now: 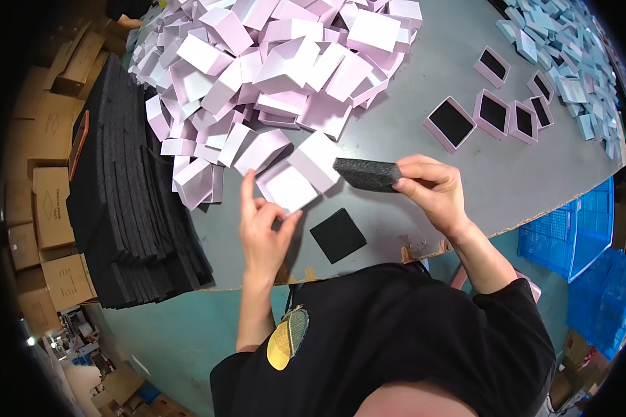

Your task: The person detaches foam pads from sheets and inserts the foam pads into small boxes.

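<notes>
My right hand (431, 191) pinches a black foam pad (367, 175) between thumb and fingers, above the table. My left hand (263, 226) has its index finger stretched out and its thumb apart, at the near-left side of an open pale pink box (287, 187). Whether its fingertips press on that box I cannot tell. The box's white inside faces up, and another pale pink box (318, 161) adjoins it on the right. Between my hands, nearer my body, a square black foam piece (338, 235) lies flat on the table.
A large heap of pale pink boxes (285, 66) covers the far left of the grey table (424, 76). Stacked black foam sheets (129, 187) stand at left. Several pink boxes with black inserts (450, 124) sit at right, near light blue boxes (567, 62). Blue crates (567, 233) stand beyond the edge.
</notes>
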`<state>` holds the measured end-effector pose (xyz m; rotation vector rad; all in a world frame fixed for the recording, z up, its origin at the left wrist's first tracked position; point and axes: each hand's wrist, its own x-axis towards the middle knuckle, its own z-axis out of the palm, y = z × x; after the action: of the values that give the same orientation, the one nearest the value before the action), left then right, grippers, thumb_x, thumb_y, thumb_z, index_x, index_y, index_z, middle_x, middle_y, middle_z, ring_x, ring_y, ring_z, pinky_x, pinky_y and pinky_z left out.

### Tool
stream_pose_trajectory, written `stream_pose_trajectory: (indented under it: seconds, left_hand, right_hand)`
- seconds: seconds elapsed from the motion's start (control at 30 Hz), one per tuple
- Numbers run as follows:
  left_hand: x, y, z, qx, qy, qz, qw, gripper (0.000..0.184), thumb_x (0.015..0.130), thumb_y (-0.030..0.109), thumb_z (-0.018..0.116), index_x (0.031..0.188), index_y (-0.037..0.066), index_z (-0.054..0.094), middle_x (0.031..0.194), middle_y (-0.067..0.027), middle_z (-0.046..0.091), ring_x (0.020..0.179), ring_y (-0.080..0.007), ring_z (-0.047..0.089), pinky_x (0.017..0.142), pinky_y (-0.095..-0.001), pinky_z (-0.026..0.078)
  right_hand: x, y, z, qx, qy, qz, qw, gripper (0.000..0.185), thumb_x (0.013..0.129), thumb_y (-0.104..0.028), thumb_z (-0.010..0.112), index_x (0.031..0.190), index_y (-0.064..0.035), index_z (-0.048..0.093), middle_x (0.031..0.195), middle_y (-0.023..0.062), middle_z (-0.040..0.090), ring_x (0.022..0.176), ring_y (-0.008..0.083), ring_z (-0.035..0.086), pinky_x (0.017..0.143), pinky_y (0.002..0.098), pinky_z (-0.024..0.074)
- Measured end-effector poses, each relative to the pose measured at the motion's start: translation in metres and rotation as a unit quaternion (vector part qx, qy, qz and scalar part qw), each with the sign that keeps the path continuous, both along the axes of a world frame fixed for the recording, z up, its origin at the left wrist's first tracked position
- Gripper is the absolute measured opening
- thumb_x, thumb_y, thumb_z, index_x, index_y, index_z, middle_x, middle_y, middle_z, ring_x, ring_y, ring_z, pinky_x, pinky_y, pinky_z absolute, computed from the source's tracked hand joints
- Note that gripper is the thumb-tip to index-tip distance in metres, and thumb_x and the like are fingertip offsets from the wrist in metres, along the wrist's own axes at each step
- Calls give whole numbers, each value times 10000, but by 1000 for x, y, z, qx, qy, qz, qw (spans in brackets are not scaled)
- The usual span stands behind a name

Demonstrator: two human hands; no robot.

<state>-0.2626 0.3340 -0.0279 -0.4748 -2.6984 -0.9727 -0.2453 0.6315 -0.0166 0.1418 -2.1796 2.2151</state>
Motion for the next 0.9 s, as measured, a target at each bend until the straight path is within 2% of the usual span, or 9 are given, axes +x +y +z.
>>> stream_pose_trajectory:
  seconds: [0.2, 0.33, 0.37, 0.43, 0.57, 0.67, 0.7, 0.8, 0.9]
  left_hand:
    - [-14, 21, -1, 53, -126, -136, 981, 331, 612, 71, 880, 675, 12, 560, 1380, -200, 553, 796, -233, 612, 732, -357, 529]
    - [-37, 59, -17, 55, -122, -139, 981, 581, 609, 72, 888, 1090, 46, 562, 1328, -178, 506, 1087, -331, 584, 911, -376, 510]
    - [-41, 61, -20, 38, -146, -164, 975, 782, 626, 65, 881, 1294, 61, 473, 1347, -170, 478, 1162, -325, 549, 939, -376, 506]
    - [-40, 70, -19, 77, -186, -150, 968, 863, 629, 69, 882, 1365, 57, 432, 1340, -169, 482, 1169, -318, 551, 929, -375, 508]
    - [-35, 85, -30, 119, -159, -170, 965, 1050, 607, 62, 899, 1488, 68, 328, 1307, -152, 500, 1117, -293, 573, 847, -365, 530]
    - [-35, 93, -32, 134, -205, -176, 953, 1091, 584, 61, 913, 1498, 75, 317, 1294, -144, 509, 1058, -264, 594, 815, -363, 527]
    - [-36, 94, -27, 136, -227, -176, 948, 1101, 577, 62, 918, 1498, 77, 314, 1291, -141, 511, 1038, -254, 600, 807, -362, 525]
    - [-41, 91, -11, 152, -256, -222, 928, 888, 619, 73, 881, 1405, 65, 468, 1261, -142, 535, 970, -247, 604, 779, -354, 518]
    - [-60, 79, 4, 37, 14, -271, 962, 648, 661, 57, 824, 1276, 66, 617, 1252, -122, 557, 895, -234, 595, 782, -340, 517]
  right_hand:
    - [5, -3, -13, -359, -109, 154, 914, 198, 896, 24, 679, 1090, 35, 716, 1091, 98, 696, 1003, 170, 641, 937, 335, 489]
    - [-5, 3, -56, -376, -114, 40, 919, 192, 929, -20, 683, 1118, 10, 705, 1078, 81, 703, 996, 128, 640, 946, 287, 483]
    - [-12, 2, -43, -275, -75, -73, 956, 134, 942, -45, 685, 1063, 1, 720, 1046, 45, 703, 969, 113, 636, 914, 298, 496]
    - [-11, 11, -35, -8, 42, -146, 988, 110, 886, -29, 709, 991, -27, 740, 964, 38, 702, 915, 150, 649, 866, 307, 509]
    - [-10, 2, -15, 371, 387, -2, 844, 206, 710, -86, 728, 916, -72, 724, 863, 38, 652, 836, 207, 628, 822, 346, 489]
    - [-12, 4, -25, 500, 345, 62, 792, 88, 736, -111, 667, 818, -80, 676, 782, 22, 571, 805, 200, 578, 825, 351, 468]
    - [-13, 5, -25, 511, 307, 98, 797, 205, 714, -115, 656, 902, -51, 706, 809, 29, 563, 815, 218, 581, 835, 361, 467]
    - [-18, 3, -13, 578, 201, 174, 772, 98, 744, -112, 628, 821, -57, 653, 826, 60, 585, 842, 216, 601, 836, 360, 444]
    - [-22, 12, -12, 612, 191, 173, 747, 66, 740, -109, 607, 755, -46, 593, 818, 94, 577, 855, 248, 604, 850, 383, 428]
